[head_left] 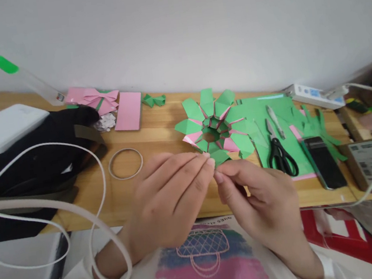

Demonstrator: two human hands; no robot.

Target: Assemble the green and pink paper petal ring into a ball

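A ring-shaped folded-paper flower (207, 104) in green and pink lies on the wooden table, open at its centre. At its near edge, my left hand (176, 195) has its fingers pressed together, tips by the lowest green petal. My right hand (262, 198) is closed in a pinch, its thumb and index fingertips meeting the left fingertips. Anything between the fingertips is too small to make out. The fingers cover part of the flower's near side.
Black-handled scissors (281, 156) and a cutter (275, 121) lie on green paper (257, 107) at the right, beside a phone (324, 162). Left stand a ring (110, 167), pink paper (128, 111) and a black bag (39, 172). White cables (105, 186) loop over the left forearm.
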